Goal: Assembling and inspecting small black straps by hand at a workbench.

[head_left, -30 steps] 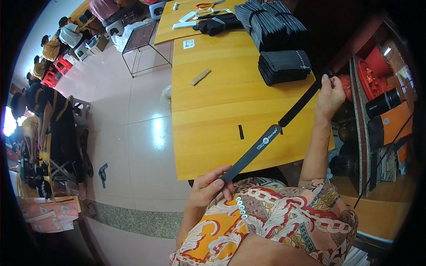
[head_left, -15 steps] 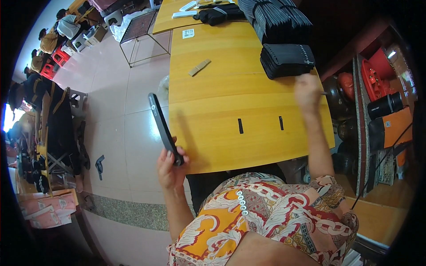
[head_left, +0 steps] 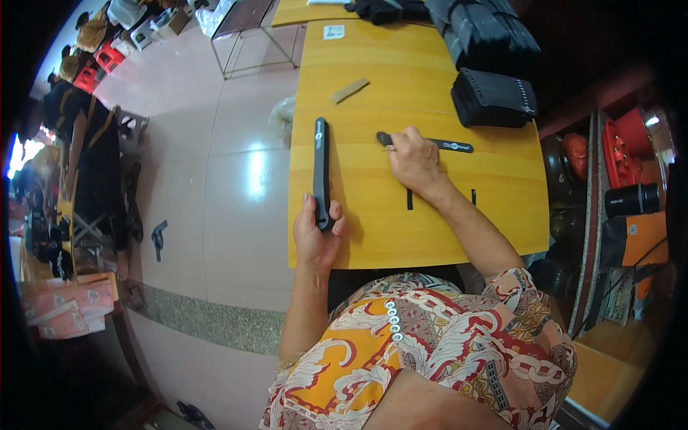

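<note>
The left hand [head_left: 317, 233] is closed around the near end of a long black strap [head_left: 320, 168], fingers wrapped over it at the near left part of the yellow wooden tabletop [head_left: 459, 229]. From that grip the strap runs straight away toward the far side, lying flat along the tabletop's left edge, with a small pale round mark near its far end.

The right hand [head_left: 413, 159] rests further in, toward the middle of the tabletop, fingers curled down and pressing on the left end of a second black strap [head_left: 437, 144]. That strap lies crosswise, stretching out to the right from under the fingers; whether the hand pinches it or only presses on it I cannot tell.

Just near of the right wrist lie two short black strips [head_left: 410, 199], well apart from each other. Farther off, to the right, sits a stack of black folded pieces [head_left: 494, 97], with a bigger black pile [head_left: 487, 32] beyond it. A small tan slat [head_left: 349, 90] lies alone on the far left of the tabletop.
</note>
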Motion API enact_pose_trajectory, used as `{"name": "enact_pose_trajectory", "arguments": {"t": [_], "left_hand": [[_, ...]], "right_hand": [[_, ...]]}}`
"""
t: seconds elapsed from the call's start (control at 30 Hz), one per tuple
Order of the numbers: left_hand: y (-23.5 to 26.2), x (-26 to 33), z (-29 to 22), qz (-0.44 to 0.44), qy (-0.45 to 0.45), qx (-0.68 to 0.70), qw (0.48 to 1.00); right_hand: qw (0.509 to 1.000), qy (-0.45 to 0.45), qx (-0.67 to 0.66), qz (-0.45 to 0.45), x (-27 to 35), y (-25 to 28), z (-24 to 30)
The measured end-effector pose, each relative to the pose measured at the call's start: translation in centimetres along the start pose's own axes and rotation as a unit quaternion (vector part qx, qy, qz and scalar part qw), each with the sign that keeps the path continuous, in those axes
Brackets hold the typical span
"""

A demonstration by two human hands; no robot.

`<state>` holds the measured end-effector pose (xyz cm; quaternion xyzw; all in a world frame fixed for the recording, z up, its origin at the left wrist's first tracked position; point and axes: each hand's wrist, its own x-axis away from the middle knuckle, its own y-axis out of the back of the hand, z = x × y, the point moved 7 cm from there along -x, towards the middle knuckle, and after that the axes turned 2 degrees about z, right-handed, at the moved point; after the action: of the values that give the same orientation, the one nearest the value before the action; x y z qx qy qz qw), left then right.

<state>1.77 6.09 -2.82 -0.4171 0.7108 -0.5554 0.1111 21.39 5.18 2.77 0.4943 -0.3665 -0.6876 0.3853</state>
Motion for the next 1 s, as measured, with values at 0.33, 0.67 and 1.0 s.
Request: {"name": "enact_pose_trajectory", "arguments": {"t": [0.33, 0.67, 1.0], "left_hand": [[-0.5, -0.2, -0.2, -0.010, 0.013, -0.030, 0.999], [-0.3, -0.3, -0.4, -0.017, -0.031, -0.054, 0.998], [-1.0, 0.0, -0.6, -0.027, -0.046, -0.096, 0.994]], "right_hand": [[0.968, 0.030, -0.241, 0.063, 3.2, 3.4, 7.5], [0.950, 0.048, -0.305, 0.038, 4.6, 3.7, 11.3], [0.954, 0.049, -0.296, 0.025, 4.7, 3.1, 11.3]]}}
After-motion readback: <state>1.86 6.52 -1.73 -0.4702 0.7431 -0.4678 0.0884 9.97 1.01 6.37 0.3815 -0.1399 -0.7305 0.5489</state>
